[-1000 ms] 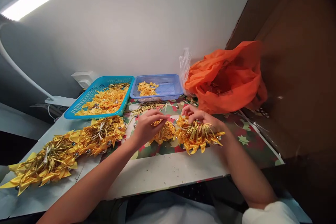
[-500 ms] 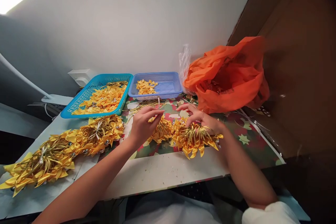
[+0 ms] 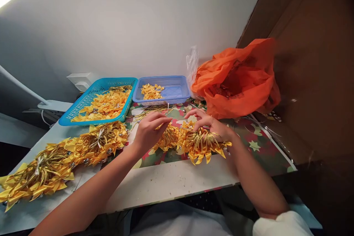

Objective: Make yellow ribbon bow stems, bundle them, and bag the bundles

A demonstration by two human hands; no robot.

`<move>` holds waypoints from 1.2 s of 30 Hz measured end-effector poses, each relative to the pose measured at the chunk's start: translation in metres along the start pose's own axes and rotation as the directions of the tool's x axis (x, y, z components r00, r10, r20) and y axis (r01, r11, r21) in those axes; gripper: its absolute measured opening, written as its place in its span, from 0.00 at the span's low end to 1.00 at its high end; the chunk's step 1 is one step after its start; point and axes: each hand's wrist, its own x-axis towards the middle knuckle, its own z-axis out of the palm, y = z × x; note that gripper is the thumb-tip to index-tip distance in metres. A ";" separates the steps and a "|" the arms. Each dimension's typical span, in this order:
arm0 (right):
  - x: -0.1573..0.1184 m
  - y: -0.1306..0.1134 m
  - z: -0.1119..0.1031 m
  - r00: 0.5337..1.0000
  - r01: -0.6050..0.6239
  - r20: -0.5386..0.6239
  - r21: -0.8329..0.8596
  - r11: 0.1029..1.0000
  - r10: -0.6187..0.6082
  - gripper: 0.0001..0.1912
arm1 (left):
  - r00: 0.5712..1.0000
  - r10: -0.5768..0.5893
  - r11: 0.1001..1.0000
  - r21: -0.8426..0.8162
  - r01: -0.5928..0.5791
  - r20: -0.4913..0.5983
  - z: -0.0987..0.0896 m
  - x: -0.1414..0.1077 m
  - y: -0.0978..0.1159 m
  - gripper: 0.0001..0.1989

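Note:
Gold cord loops point(image 3: 203, 138) lie across my right hand point(image 3: 208, 123), which is closed around them with its index finger and thumb reaching out to the left. Yellow ribbon bows point(image 3: 199, 154) with small silver bells hang below the cords. My left hand point(image 3: 152, 128) faces it, thumb and fingers pinched together. Just above those fingers a thin white strip point(image 3: 168, 107) sticks up; whether it is pinched is unclear. Between the hands another bunch of bows on gold cord point(image 3: 168, 136) rests on the patterned sheet, partly hidden by my left hand.
Tied bunches of yellow bows point(image 3: 55, 166) lie at the left. Behind stand a turquoise basket point(image 3: 65, 118) and a blue basket point(image 3: 181, 99), both holding bows. An orange bag point(image 3: 238, 81) slumps at the back right beside a cardboard wall point(image 3: 309, 81). Loose gold cords point(image 3: 151, 110) lie before the baskets.
The view has shifted slightly, so the scene sits a little further left. Both hands keep nearly the same pose, and the white strip has moved slightly right relative to the baskets.

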 end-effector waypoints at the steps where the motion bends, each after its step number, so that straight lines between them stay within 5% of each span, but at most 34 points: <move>1: 0.000 -0.001 0.000 1.000 0.002 -0.001 -0.013 1.000 -0.002 0.20 | 1.000 0.003 1.000 0.001 -0.003 0.003 0.001 0.001 0.000 0.07; 20: 0.008 0.013 0.013 0.987 0.129 -0.114 0.099 0.987 -0.118 0.25 | 0.997 -0.020 1.000 0.022 0.019 0.075 0.024 0.006 -0.003 0.09; 36: 0.008 0.020 0.025 0.992 0.072 -0.110 0.093 0.993 -0.062 0.26 | 0.959 0.188 0.981 -0.079 -0.175 0.210 0.018 0.008 -0.007 0.12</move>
